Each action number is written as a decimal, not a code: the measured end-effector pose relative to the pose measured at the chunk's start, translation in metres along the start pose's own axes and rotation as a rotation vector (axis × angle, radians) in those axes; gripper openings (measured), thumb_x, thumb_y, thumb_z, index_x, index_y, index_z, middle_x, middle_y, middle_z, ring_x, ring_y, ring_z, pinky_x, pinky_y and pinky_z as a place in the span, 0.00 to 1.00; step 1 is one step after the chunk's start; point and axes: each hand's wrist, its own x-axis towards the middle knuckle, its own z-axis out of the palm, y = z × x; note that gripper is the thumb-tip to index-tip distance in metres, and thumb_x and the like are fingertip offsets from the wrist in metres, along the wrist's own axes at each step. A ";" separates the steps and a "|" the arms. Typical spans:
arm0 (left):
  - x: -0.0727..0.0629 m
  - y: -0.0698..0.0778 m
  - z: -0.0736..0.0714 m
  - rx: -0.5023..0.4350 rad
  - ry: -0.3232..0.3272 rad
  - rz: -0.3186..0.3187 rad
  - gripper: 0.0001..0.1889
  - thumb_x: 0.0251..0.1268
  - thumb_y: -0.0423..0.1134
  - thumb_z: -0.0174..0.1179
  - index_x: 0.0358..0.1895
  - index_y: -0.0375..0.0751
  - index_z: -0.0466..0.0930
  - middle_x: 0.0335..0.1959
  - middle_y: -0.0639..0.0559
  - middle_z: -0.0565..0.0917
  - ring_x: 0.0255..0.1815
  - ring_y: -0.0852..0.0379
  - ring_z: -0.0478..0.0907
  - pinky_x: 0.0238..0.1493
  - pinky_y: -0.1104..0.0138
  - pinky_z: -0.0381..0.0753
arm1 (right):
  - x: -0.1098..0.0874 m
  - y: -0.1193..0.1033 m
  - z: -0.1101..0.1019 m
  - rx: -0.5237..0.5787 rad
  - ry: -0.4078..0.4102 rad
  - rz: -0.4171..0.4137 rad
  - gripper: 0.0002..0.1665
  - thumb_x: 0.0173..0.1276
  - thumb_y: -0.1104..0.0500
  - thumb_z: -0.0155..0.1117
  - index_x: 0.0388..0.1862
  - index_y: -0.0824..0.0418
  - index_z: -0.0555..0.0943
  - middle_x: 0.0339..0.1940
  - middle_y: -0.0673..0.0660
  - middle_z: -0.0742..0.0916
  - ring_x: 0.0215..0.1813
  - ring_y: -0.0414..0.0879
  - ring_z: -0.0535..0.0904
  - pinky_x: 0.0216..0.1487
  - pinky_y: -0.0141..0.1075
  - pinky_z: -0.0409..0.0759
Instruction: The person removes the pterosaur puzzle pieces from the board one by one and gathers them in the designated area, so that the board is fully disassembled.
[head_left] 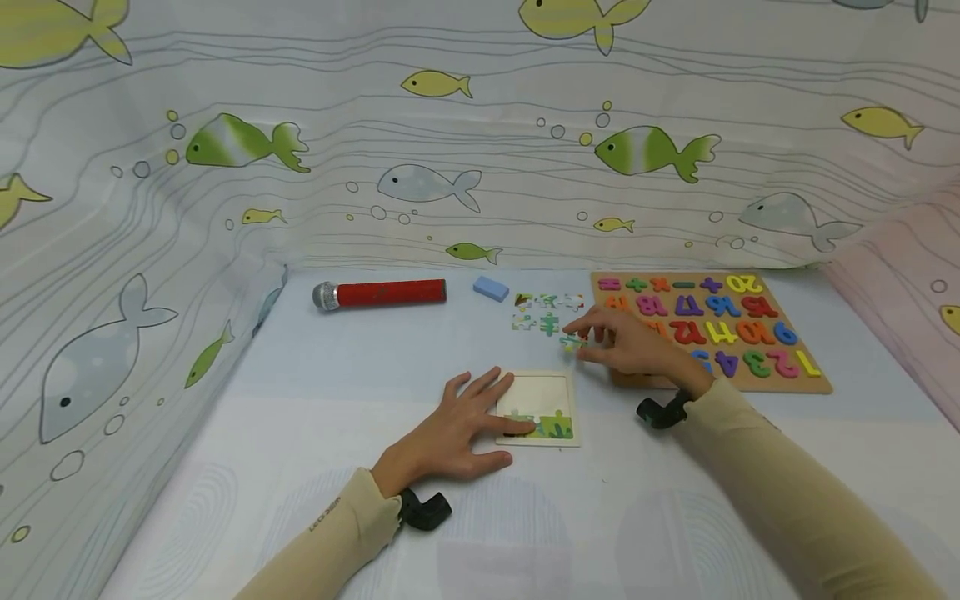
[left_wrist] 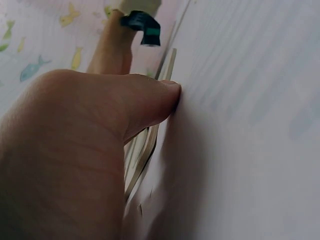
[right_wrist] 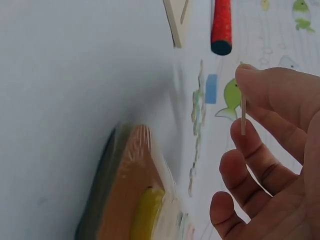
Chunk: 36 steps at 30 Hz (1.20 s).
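My right hand (head_left: 630, 342) pinches a small jigsaw piece (head_left: 573, 342) between thumb and fingertips, just right of the loose pieces. In the right wrist view the piece (right_wrist: 243, 117) shows edge-on, lifted off the table, the other fingers loosely bent. My left hand (head_left: 461, 433) lies with fingers spread over the left side of a square wooden puzzle tray (head_left: 576, 408). Green pieces (head_left: 557, 425) fill the tray's lower part, partly hidden by a finger. The left wrist view has the thumb (left_wrist: 155, 95) beside the tray's edge.
Several loose jigsaw pieces (head_left: 549, 323) lie in rows behind the tray. A blue block (head_left: 491, 288) and a red microphone (head_left: 392, 292) are farther back. On the right, partly under my right arm, is a wooden number board (head_left: 817, 382). A fish-print curtain (head_left: 337, 233) hangs behind.
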 end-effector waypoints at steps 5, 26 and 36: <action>0.000 0.000 0.001 0.005 0.002 0.005 0.24 0.70 0.59 0.56 0.69 0.74 0.74 0.83 0.42 0.56 0.85 0.42 0.47 0.76 0.36 0.45 | 0.006 0.002 -0.004 -0.026 -0.013 -0.009 0.22 0.65 0.62 0.74 0.59 0.62 0.84 0.42 0.54 0.86 0.38 0.47 0.74 0.38 0.34 0.74; -0.001 0.002 0.001 0.010 -0.002 0.005 0.25 0.70 0.59 0.55 0.69 0.73 0.75 0.83 0.42 0.55 0.85 0.41 0.47 0.76 0.35 0.46 | 0.028 0.028 -0.006 -0.142 -0.045 0.096 0.21 0.65 0.61 0.74 0.57 0.58 0.86 0.47 0.55 0.87 0.40 0.49 0.73 0.43 0.38 0.71; -0.001 0.001 0.000 0.019 -0.004 0.004 0.25 0.70 0.59 0.55 0.69 0.73 0.74 0.83 0.42 0.55 0.86 0.42 0.47 0.76 0.35 0.45 | 0.033 0.029 -0.005 -0.184 -0.062 0.154 0.21 0.66 0.59 0.73 0.59 0.56 0.86 0.47 0.55 0.85 0.42 0.50 0.71 0.44 0.39 0.68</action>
